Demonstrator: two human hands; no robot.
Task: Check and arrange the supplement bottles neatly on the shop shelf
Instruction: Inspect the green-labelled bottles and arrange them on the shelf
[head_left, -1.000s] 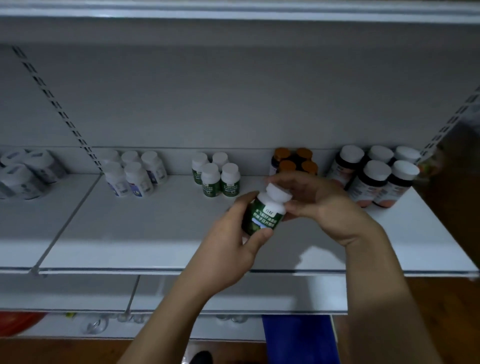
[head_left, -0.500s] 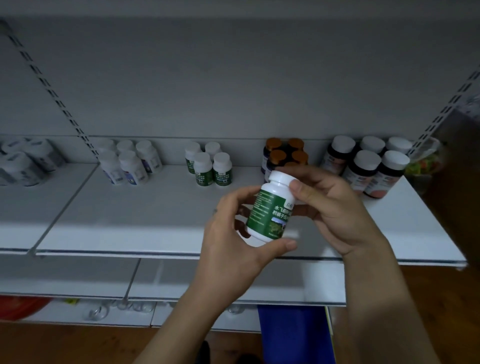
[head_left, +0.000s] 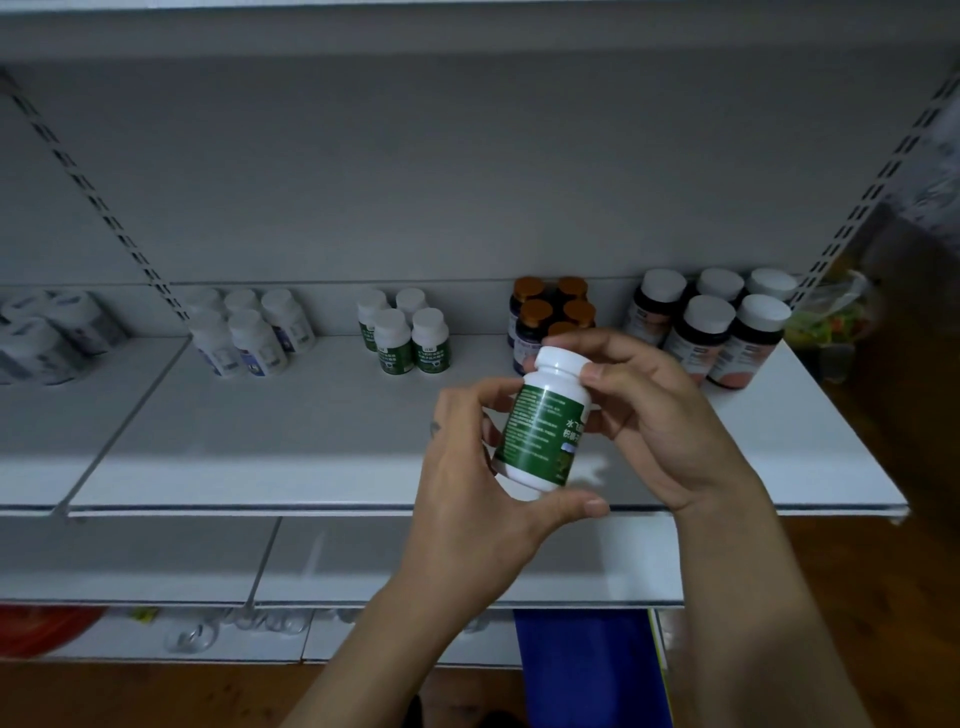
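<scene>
The green-label bottle (head_left: 545, 431) is now held nearly upright between both hands, lifted clear of the shelf (head_left: 260, 441). A second ago it lay tilted, cap leaning toward the right hand. Since then it has been raised and turned, so the fine-print side of its label faces the camera. The left hand (head_left: 467, 493) grips the lower body, thumb under the base and fingers curled behind. The right hand (head_left: 660, 415) pinches the cap and shoulder. This looks like the checking step, with the placing not yet done. The matching green bottles (head_left: 405, 338) stand beyond the left hand at the back of the shelf, which is probably where this one belongs. The orange-capped bottles (head_left: 540, 312) sit just behind the right hand.
</scene>
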